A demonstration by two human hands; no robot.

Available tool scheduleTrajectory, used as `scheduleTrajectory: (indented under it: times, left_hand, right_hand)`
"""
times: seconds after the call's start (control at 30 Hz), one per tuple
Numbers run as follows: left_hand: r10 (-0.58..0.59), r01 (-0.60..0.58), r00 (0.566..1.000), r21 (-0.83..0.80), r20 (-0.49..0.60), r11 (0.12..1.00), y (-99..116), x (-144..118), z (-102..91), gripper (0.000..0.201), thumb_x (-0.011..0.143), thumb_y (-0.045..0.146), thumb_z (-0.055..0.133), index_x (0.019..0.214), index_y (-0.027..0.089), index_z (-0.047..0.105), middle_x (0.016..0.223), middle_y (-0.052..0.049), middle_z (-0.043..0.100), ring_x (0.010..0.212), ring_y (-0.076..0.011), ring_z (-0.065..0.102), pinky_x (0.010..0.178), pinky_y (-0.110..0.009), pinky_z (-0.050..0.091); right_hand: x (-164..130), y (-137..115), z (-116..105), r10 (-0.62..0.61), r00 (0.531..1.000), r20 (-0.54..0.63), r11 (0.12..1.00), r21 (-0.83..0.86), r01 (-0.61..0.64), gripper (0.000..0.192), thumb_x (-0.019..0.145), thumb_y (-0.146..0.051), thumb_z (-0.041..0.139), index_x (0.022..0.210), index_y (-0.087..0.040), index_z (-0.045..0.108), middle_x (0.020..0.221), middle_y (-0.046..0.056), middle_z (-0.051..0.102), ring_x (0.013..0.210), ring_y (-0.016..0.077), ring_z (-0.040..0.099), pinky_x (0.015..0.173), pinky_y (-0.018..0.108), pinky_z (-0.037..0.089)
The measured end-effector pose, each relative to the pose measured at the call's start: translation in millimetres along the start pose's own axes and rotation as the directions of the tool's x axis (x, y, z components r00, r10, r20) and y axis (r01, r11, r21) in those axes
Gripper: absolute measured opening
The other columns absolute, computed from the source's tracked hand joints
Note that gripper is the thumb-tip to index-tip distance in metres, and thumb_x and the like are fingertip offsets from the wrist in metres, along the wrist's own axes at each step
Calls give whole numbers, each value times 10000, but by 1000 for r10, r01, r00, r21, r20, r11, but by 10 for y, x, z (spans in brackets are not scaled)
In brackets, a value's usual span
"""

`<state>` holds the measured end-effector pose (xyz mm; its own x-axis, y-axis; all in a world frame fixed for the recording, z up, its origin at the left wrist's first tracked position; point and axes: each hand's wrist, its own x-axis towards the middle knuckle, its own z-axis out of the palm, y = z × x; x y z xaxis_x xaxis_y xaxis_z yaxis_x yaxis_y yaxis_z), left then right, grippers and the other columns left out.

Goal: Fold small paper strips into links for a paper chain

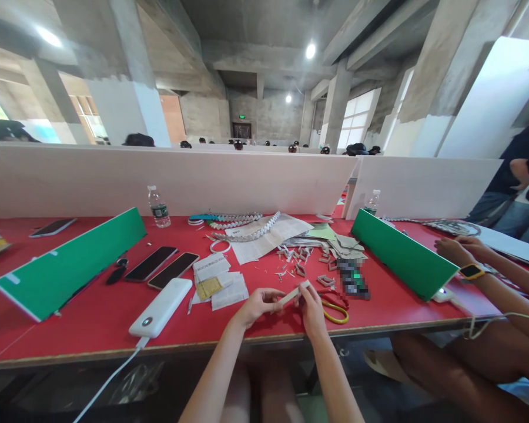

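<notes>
Left grip [258, 308] and right grip [309, 298] pinch a pale strip [293, 294] between them, near the front edge of the red surface [372, 317]. One large sheet [286, 229] lies toward the back edge, a power bank [161, 308] near the front edge, yellow-handled scissors [346, 317] beside the right grip.

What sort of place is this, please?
Probably a shared workroom in an unfinished building: bare concrete pillars, a long red table with green dividers, and heads beyond the white partition.
</notes>
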<state>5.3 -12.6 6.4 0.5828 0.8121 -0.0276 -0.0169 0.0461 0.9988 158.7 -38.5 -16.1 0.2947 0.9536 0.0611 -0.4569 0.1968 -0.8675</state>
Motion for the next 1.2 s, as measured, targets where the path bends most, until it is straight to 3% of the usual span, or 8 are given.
scheduleTrajectory:
  times: [0.13, 0.33, 0.43, 0.6, 0.7, 0.8, 0.97, 1.2]
  left_hand:
    - [-62, 62, 983, 8, 170, 998, 56, -34, -1, 328, 594, 311, 741, 857, 122, 688, 632, -29, 628, 531, -113, 519, 522, -223, 377]
    - [-2, 10, 983, -42, 182, 999, 134, -61, 12, 218, 655, 292, 691, 817, 146, 686, 781, -46, 663, 717, -148, 571, 714, -255, 418]
    - [-9, 10, 981, -4, 192, 1000, 146, -65, 13, 237, 682, 336, 668, 806, 135, 688, 671, -26, 621, 600, -118, 518, 612, -232, 397]
    - [4, -1, 994, -22, 113, 1000, 93, -60, -6, 253, 677, 361, 677, 698, 110, 659, 575, -8, 550, 481, -74, 416, 494, -212, 325]
    - [20, -12, 998, -133, 62, 991, 32, -41, -17, 240, 654, 331, 702, 766, 132, 630, 654, -12, 578, 523, -88, 482, 501, -209, 341]
    - [49, -67, 996, -270, -72, 961, -26, 7, -22, 288, 636, 309, 714, 853, 166, 590, 714, 2, 573, 622, -123, 557, 593, -235, 410]
    - [145, -174, 939, -69, -313, 982, -55, 87, -19, 261, 714, 303, 614, 927, 152, 605, 748, -23, 601, 718, -143, 561, 712, -266, 423]
    - [132, -132, 962, 17, -240, 991, -28, 65, 7, 118, 713, 257, 571, 725, 148, 616, 628, 6, 562, 602, -120, 493, 611, -236, 391]
  right_hand:
    - [0, -42, -13, -10, 1000, -27, 999, 42, 11, 205, 663, -347, 657, 755, -225, 520, 551, -63, 449, 489, 94, 412, 487, 217, 341]
    - [-17, -11, -7, 15, 999, 37, 1000, 17, -16, 263, 731, -383, 589, 601, -208, 443, 484, -62, 415, 453, 91, 374, 456, 220, 307]
    - [-19, 9, -11, 18, 999, 41, 1000, -18, -17, 299, 727, -416, 596, 585, -207, 435, 471, -64, 413, 428, 88, 366, 442, 225, 301]
    - [-23, 12, -15, 15, 999, 46, 998, -56, -12, 304, 707, -425, 622, 594, -204, 446, 461, -65, 471, 411, 81, 388, 436, 211, 302]
    - [-31, -17, -26, 72, 990, 120, 995, -83, -62, 299, 705, -416, 633, 573, -195, 480, 444, -49, 523, 396, 88, 425, 437, 213, 323]
    - [-36, -55, -53, 160, 963, 216, 984, -115, -137, 279, 707, -412, 638, 584, -174, 557, 460, -13, 583, 388, 99, 466, 431, 216, 341]
    - [-40, -96, -72, 230, 910, 345, 965, -204, -167, 278, 718, -416, 634, 630, -153, 633, 545, 38, 649, 457, 124, 535, 491, 232, 382]
    - [-83, -92, 24, 149, 930, 336, 947, -321, -36, 289, 728, -448, 622, 714, -166, 682, 610, 31, 655, 517, 129, 517, 516, 239, 372]
